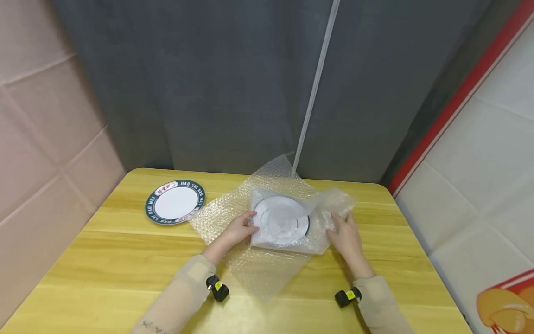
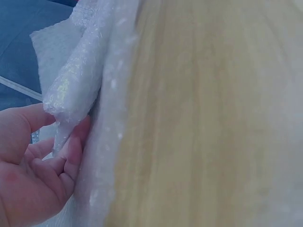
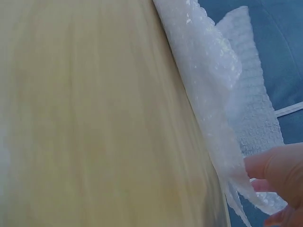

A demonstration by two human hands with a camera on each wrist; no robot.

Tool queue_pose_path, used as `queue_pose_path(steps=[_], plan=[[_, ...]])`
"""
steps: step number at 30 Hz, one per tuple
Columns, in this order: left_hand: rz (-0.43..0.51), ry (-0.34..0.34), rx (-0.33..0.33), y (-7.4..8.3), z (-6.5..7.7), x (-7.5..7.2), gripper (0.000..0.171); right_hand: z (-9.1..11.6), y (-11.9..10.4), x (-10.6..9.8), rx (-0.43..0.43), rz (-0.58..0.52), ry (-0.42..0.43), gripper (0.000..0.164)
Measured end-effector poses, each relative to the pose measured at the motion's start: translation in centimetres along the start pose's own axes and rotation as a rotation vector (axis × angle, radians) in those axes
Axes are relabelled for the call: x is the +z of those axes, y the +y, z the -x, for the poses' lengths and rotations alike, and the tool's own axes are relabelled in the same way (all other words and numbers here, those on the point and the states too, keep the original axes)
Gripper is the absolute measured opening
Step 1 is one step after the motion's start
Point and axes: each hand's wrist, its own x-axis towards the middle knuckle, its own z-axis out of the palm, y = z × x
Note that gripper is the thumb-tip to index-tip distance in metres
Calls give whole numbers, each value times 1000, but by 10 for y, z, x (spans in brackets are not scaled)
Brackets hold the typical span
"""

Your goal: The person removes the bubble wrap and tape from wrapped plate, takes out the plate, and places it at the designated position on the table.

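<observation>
A plate (image 1: 277, 222) with a dark rim lies in the middle of the table, partly covered by folded bubble wrap (image 1: 267, 273). At the packet's left edge, my left hand (image 1: 239, 228) grips the wrap; in the left wrist view its thumb and fingers lie on either side of a folded bubble wrap edge (image 2: 75, 90). My right hand (image 1: 345, 234) holds the loose right end of the wrap. The right wrist view shows the hand (image 3: 279, 175) at the frame's edge with its fingertips on the bubble wrap (image 3: 208, 94). Part of the plate is blurred beneath the layers.
A second plate (image 1: 176, 202), white with a dark lettered rim, lies unwrapped at the back left, close to the wrap's left corner. The wooden table (image 1: 137, 264) ends at a grey curtain (image 1: 233, 93). Pale panels stand on both sides.
</observation>
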Motion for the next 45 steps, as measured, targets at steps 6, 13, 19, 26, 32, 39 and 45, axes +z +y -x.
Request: queue_pose_path(steps=[6,13,19,26,32,39,45], plan=[[-55,7,67,-1,4,1,60,2,3,-1,52,43,-67,58],[-94,7,69,1,10,4,62,3,2,-2,109,132,-143,61],[-154,-18,129,4,16,5,65,3,0,-5,129,186,-167,61],[-212,-38,215,5,21,7,65,4,-2,-8,69,241,-210,60],[-240,-49,208,4,26,9,66,2,0,-8,-16,275,-183,57],[-254,-80,182,7,35,7,75,-5,0,-9,-105,252,-122,60],[-271,-101,191,10,44,7,83,-13,-1,-10,-169,237,-117,70]])
